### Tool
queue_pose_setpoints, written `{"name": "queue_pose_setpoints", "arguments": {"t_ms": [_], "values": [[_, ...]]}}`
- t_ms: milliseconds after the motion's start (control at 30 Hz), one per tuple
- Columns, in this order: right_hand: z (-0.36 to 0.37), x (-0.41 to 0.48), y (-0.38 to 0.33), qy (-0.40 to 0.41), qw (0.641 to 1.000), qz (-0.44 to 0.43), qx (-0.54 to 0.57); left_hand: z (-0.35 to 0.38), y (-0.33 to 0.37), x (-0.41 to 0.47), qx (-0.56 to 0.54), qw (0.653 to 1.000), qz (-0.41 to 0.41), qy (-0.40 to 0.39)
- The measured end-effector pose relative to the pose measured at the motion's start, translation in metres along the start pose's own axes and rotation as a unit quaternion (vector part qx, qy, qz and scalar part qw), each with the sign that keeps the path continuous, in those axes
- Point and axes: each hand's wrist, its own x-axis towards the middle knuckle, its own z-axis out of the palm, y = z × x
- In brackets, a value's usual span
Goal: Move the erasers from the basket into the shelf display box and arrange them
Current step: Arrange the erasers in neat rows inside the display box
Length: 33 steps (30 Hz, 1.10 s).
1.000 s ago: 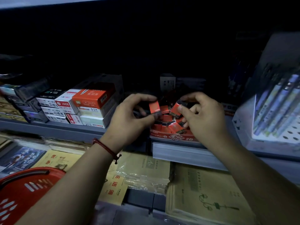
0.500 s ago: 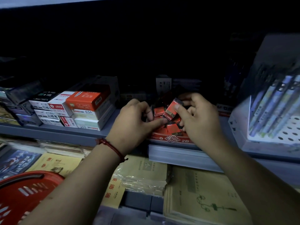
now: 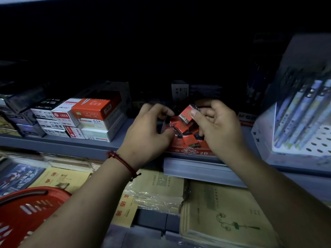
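Eraser [image 3: 187,114] in right hand [image 3: 220,129]

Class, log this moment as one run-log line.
right hand: pinches red paper-sleeved 2B eraser | left hand: at red cardboard display box, grip unclear

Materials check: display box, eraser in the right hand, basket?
Display box: likely printed cardboard, matt; thin front wall, red print, 2B.
Eraser pinched by right hand: red printed paper sleeve, slight sheen; dark end may be rubber.
Basket: red moulded plastic, smooth sheen, slotted.
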Motion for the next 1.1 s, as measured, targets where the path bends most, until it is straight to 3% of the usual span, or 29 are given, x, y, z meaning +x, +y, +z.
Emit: {"name": "queue_pose_setpoints", "arguments": {"t_ms": [133,333,533,767,1000,1100], "values": [[0.000,-0.001,-0.003,-0.015,1.000,0.001,-0.008,0.006,0.000,-0.001,-0.066,0.996,-0.005,-0.052],[0.001,0.000,0.000,0.006,0.999,0.005,-0.032,0.007,0.005,0.000,-0.179,0.983,-0.022,-0.048],[-0.010,-0.002,-0.003,0.040,0.999,0.014,0.005,-0.002,0.002,0.000,-0.186,0.980,-0.031,-0.060],[-0.020,-0.004,0.002,0.074,0.996,0.000,-0.040,0.001,0.000,-0.001,0.035,0.999,-0.013,-0.033],[-0.020,-0.006,0.006,0.069,0.997,0.008,-0.044,-0.005,0.016,0.006,0.273,0.962,0.025,-0.012],[-0.021,-0.006,0.007,0.073,0.996,0.007,-0.042,-0.005,0.018,0.009,0.218,0.973,0.068,-0.007]]}}
